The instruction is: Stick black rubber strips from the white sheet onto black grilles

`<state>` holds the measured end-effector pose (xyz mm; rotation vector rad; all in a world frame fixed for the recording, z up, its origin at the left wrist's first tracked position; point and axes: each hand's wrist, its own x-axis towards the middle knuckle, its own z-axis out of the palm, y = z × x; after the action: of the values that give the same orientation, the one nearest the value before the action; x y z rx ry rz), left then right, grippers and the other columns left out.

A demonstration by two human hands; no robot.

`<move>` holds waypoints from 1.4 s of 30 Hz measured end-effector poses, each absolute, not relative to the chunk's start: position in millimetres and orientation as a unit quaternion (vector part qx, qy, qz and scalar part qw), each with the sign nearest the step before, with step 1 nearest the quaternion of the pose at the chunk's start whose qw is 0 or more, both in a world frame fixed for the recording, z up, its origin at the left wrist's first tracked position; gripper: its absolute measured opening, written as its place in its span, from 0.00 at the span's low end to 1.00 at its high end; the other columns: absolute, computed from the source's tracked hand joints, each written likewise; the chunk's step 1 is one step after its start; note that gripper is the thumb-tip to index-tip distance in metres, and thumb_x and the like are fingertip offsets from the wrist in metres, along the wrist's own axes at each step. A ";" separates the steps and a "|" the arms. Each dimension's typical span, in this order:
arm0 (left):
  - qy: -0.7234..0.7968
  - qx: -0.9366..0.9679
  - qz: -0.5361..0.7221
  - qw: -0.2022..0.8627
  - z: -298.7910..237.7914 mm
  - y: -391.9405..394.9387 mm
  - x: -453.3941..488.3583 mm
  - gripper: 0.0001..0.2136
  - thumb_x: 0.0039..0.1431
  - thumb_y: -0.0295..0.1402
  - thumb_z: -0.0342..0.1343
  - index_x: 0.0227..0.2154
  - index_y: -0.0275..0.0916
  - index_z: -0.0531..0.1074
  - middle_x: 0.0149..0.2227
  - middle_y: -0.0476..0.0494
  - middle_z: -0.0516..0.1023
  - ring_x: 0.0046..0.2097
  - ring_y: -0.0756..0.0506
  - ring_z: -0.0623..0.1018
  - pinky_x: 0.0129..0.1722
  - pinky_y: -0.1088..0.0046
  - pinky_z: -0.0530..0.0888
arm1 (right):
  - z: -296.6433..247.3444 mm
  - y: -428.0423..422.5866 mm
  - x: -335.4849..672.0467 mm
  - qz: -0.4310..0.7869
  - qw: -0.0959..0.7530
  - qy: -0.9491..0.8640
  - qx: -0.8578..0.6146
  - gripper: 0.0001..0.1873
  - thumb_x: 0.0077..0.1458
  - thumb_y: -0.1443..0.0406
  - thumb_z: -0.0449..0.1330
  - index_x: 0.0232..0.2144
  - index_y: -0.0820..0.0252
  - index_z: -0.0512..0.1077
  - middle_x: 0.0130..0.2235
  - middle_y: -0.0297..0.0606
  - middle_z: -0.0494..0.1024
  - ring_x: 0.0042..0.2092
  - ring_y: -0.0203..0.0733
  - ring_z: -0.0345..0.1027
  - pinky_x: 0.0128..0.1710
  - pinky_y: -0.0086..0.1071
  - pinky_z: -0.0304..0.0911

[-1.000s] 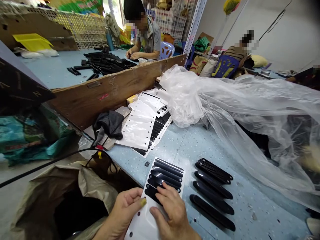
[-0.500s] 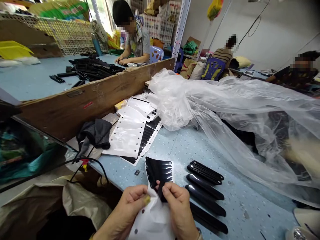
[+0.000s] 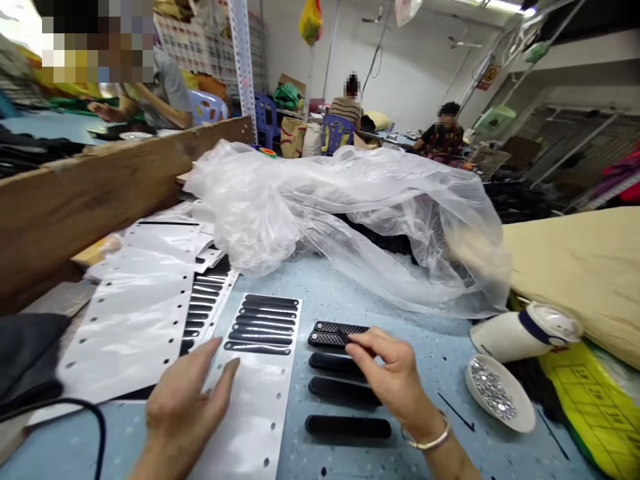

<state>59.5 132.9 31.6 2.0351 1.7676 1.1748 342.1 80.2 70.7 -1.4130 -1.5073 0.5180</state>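
Observation:
A white punched sheet point(image 3: 260, 393) with several black strip stickers point(image 3: 263, 323) lies flat on the blue table. My left hand point(image 3: 185, 403) rests on its left edge, fingers stretched out and apart. To the right lie several long black plastic bars point(image 3: 345, 390) in a column. My right hand point(image 3: 393, 377) pinches a black strip at its fingertips, over the topmost, grid-textured bar point(image 3: 330, 332).
A stack of white sheets point(image 3: 145, 307) lies at the left beside a wooden board point(image 3: 90, 193). Crumpled clear plastic point(image 3: 340, 213) covers the table's far part. A white dish of small shiny bits point(image 3: 497, 393), a white bottle point(image 3: 520, 333) and other seated people are around.
The sheet, held up in both hands before, now lies flat on the table. My right hand has moved right to the black bars with a strip. The camera has turned right.

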 end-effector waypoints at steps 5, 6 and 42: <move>0.469 0.591 0.302 0.583 58.5 133.2 137.3 0.12 0.52 0.43 0.62 0.27 0.38 0.76 0.20 0.49 0.76 0.19 0.50 0.72 0.20 0.76 0.68 | 64.2 78.0 329.6 0.173 0.392 -0.721 -0.544 0.08 0.60 0.66 0.58 0.34 0.59 0.79 0.26 0.36 0.73 0.28 0.39 0.65 0.28 0.34 0.61; 0.441 0.553 0.280 0.648 59.8 136.4 149.0 0.13 0.51 0.43 0.62 0.24 0.37 0.74 0.19 0.49 0.76 0.18 0.51 0.71 0.18 0.78 0.65 | 64.4 78.4 328.4 0.156 0.381 -0.733 -0.541 0.09 0.61 0.67 0.57 0.33 0.59 0.78 0.26 0.36 0.72 0.28 0.39 0.64 0.28 0.34 0.61; 0.467 0.753 0.206 0.416 18.1 173.5 165.8 0.13 0.51 0.32 0.56 0.39 0.39 0.79 0.26 0.48 0.81 0.27 0.46 0.78 0.29 0.71 0.74 | 22.7 91.9 406.2 0.157 0.391 -0.724 -0.546 0.10 0.56 0.72 0.61 0.41 0.59 0.77 0.38 0.41 0.81 0.39 0.44 0.74 0.40 0.38 0.70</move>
<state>165.8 173.5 18.1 1.8907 1.1723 0.5171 406.2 91.9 22.7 -1.3879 -1.8383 0.3997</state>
